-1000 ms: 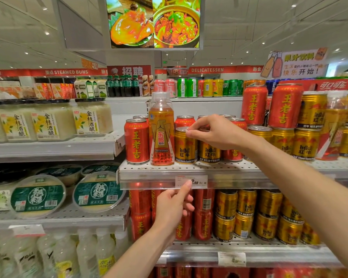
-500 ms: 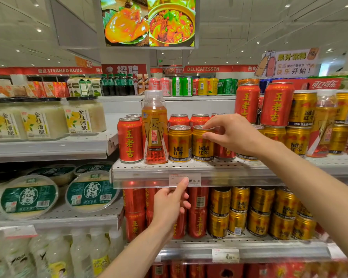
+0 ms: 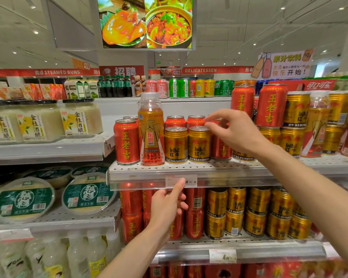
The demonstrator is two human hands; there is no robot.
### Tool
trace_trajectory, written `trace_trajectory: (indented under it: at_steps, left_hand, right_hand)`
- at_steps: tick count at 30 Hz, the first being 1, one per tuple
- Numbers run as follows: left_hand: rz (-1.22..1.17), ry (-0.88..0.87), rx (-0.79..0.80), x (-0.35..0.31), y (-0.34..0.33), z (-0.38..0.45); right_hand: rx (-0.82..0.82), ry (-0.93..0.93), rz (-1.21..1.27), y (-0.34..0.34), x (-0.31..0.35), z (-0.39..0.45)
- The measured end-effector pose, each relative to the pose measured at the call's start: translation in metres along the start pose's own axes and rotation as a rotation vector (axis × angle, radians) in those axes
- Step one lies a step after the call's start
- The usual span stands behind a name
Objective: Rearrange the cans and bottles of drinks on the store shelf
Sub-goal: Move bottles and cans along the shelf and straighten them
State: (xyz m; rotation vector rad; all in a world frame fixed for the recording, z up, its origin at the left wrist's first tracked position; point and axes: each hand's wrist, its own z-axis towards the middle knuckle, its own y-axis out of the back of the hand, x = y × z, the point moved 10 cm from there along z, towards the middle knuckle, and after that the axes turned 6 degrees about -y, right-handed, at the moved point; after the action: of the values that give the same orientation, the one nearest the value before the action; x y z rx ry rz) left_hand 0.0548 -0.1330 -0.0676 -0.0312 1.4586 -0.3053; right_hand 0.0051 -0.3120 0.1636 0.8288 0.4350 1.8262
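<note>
On the perforated middle shelf (image 3: 189,169) stand a red can (image 3: 126,142), a tall orange bottle (image 3: 151,131), two gold Red Bull cans (image 3: 176,145) (image 3: 199,145) and another red can (image 3: 219,146). My right hand (image 3: 231,133) hovers over the second gold can and that red can. Its fingers are loosely bent and its thumb tip is near the gold can's rim. It holds nothing. My left hand (image 3: 169,205) is below the shelf, with its index finger touching the price label (image 3: 191,180) on the rail.
More red cans stand in the back row (image 3: 175,121). Stacked red cans (image 3: 268,106) and gold cans (image 3: 291,141) fill the right side. The lower shelf holds red cans (image 3: 195,223) and gold cans (image 3: 255,213). Left shelves carry jars (image 3: 76,121) and round tubs (image 3: 86,195).
My right hand has let go of the second gold can, which now stands next to the first, and has lifted slightly. My left hand stays on the price label.
</note>
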Motion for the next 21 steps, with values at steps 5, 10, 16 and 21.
trace_trajectory:
  at_steps: [5, 10, 16, 21]
  left_hand:
    - [-0.004, -0.013, -0.017, 0.0, -0.003, -0.001]
    - [0.012, -0.029, -0.02, -0.002, -0.005, 0.0]
    - [0.011, -0.019, -0.029, -0.003, -0.007, -0.002]
    - [0.006, -0.014, -0.033, -0.002, -0.004, -0.002]
  right_hand:
    - [-0.086, -0.101, -0.094, 0.027, -0.032, 0.002]
    - [0.018, -0.139, -0.158, 0.014, -0.051, -0.007]
    - [0.017, -0.174, -0.07, 0.013, -0.055, -0.009]
    - [0.006, -0.187, -0.062, 0.014, -0.054, -0.01]
